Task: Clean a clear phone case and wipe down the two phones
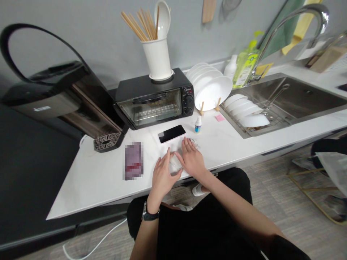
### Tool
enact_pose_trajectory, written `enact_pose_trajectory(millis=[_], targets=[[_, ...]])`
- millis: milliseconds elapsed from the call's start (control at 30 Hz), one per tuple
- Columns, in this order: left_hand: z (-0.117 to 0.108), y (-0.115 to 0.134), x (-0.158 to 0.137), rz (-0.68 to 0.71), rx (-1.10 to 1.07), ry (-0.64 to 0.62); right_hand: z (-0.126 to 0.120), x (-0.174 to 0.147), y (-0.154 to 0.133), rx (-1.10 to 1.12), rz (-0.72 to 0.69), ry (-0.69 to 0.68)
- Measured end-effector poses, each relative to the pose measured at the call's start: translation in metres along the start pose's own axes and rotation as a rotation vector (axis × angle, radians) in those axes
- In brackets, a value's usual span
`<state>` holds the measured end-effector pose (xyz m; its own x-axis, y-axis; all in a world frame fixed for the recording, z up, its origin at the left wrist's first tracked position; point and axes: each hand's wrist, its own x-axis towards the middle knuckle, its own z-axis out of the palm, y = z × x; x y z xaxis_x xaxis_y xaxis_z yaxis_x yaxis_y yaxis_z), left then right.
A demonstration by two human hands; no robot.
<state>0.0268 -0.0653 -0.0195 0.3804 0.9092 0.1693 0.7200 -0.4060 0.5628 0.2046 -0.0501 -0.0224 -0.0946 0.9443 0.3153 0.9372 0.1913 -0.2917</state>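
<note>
My left hand [164, 172] rests on the white counter with its thumb and fingers spread in a curve. Beside it, my right hand [192, 157] lies palm down with its fingers stretched out. Between the two hands is a clear or whitish thing [175, 165], partly covered, whose kind I cannot make out. A small see-through item [195, 143] shows just past my right fingertips. Beyond the hands lies a phone [171, 134] with a dark screen. A small white bottle with a blue label [198, 125] stands upright to its right.
A toaster oven [154, 104] carries a white utensil cup [157, 59]. To the left stand a black machine [89, 101] and a blurred-out purple item [133, 161]. White plates [213, 90], a pink packet [219, 117] and a sink [298, 101] with bowls [248, 111] are on the right.
</note>
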Motion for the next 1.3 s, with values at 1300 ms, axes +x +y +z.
enact_pose_trajectory(millis=[1300], targets=[[-0.003, 0.001, -0.004, 0.005, -0.008, -0.008, -0.022, -0.052, 0.022, 0.023, -0.276, -0.064]])
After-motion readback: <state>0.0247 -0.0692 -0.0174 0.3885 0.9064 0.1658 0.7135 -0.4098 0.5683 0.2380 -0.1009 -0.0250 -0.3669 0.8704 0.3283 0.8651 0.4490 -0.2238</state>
